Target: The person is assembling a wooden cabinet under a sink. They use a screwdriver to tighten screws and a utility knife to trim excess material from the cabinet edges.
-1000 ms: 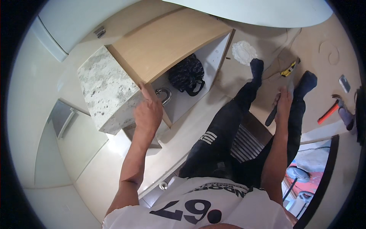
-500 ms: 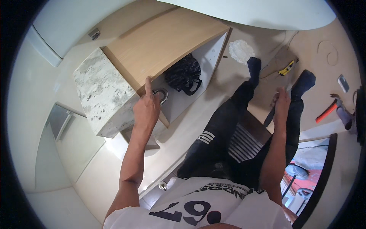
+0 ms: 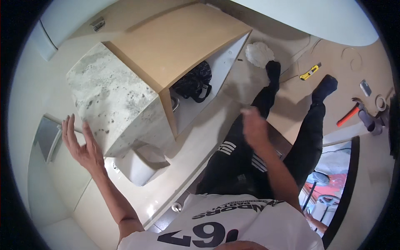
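Observation:
My left hand (image 3: 85, 146) is open with its fingers spread, at the near left edge of a speckled white-and-grey stone block (image 3: 114, 93). Its thumb overlaps the stone; I cannot tell whether it touches. Smeared by motion, my right hand (image 3: 255, 129) hovers over my thigh, and what it holds, if anything, does not show. A light wood panel (image 3: 179, 41) joins the stone and covers a white-lined compartment. Inside lies a black patterned bag (image 3: 196, 81) with a strap. Beside it, a curved chrome piece (image 3: 175, 103) is partly hidden by the panel's edge.
A white basin-like piece (image 3: 139, 171) juts from below the stone. On the floor to the right lie a yellow utility knife (image 3: 311, 71), a phone (image 3: 365, 88), a roll of tape (image 3: 381, 102) and a red-handled hammer (image 3: 349, 115). A crumpled white bundle (image 3: 259, 54) sits near my foot.
My left hand has left the wood panel's edge, moved left to the stone and spread its fingers. My right hand, which held a dark slim object, has swung left and up off the floor area.

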